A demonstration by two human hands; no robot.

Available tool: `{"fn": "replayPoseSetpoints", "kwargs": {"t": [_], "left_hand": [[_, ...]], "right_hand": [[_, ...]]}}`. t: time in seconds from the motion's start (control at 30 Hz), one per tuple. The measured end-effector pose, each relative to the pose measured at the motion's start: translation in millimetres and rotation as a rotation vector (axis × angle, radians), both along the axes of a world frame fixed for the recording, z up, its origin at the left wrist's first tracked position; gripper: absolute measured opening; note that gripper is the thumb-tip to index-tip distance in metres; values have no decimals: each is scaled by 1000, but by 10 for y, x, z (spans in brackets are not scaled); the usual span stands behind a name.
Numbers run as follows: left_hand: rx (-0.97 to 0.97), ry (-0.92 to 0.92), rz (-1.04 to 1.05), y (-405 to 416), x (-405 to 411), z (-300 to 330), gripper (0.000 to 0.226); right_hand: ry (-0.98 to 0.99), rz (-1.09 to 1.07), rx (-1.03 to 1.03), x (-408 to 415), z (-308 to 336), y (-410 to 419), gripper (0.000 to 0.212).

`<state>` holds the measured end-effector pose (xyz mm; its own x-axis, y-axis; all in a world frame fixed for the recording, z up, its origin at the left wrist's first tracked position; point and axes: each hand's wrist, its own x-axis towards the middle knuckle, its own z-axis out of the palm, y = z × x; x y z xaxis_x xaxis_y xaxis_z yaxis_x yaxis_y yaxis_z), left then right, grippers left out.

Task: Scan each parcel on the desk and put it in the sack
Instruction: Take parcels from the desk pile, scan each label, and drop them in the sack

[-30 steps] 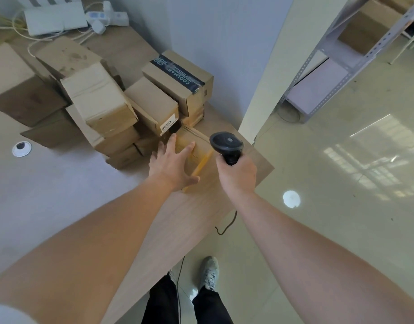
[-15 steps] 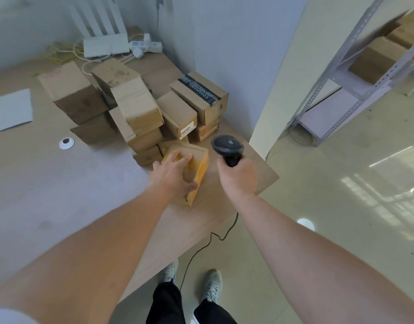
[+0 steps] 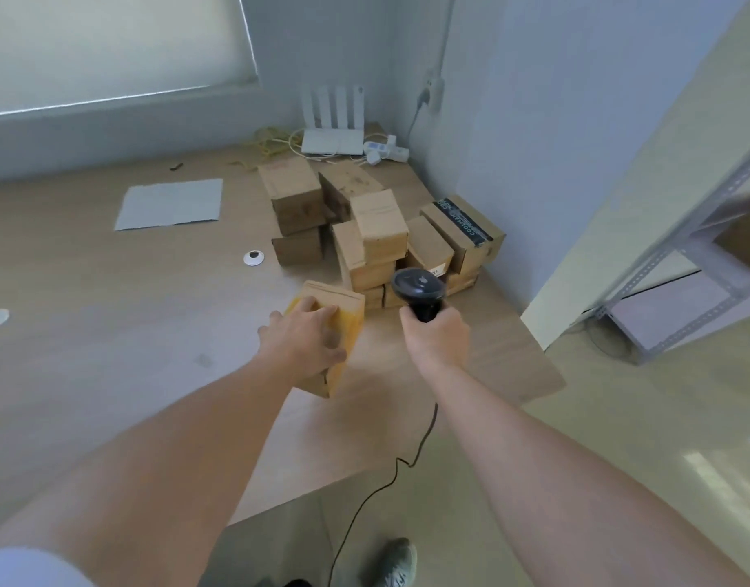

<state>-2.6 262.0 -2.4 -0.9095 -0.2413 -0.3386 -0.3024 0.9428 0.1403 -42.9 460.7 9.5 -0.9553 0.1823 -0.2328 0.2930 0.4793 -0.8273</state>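
Compared to half a second back, the left hand (image 3: 307,347) has pulled the yellow-taped parcel (image 3: 328,328) away from the box pile (image 3: 379,243), fingers wrapped over its top, one corner on the desk (image 3: 110,332). The right hand (image 3: 436,338) still grips the scanner (image 3: 417,290) (cable trailing off the desk edge). Light wood desk, pale walls, router (image 3: 333,139) in the corner, metal shelving (image 3: 695,264) at right. No sack anywhere in view, and the parcel's label is out of sight.
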Motion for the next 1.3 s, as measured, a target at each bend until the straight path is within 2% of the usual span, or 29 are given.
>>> {"fn": "replayPoseSetpoints", "kwargs": {"t": [0.23, 0.4, 0.77, 0.97, 1.3], "left_hand": [[-20, 40, 103, -861, 456, 143, 84], [-25, 55, 131, -1528, 894, 130, 82], [-31, 40, 214, -2863, 1925, -113, 72], [-17, 49, 353, -3334, 2328, -223, 63], [-25, -15, 497, -3768, 2656, -558, 75]], "right_hand": [[25, 88, 26, 347, 158, -965, 32], [43, 111, 38, 724, 151, -1698, 23], [39, 153, 73, 1570, 4, -3042, 21], [-6, 200, 55, 1843, -81, -3519, 21], [-66, 320, 87, 1990, -442, -4075, 21]]}}
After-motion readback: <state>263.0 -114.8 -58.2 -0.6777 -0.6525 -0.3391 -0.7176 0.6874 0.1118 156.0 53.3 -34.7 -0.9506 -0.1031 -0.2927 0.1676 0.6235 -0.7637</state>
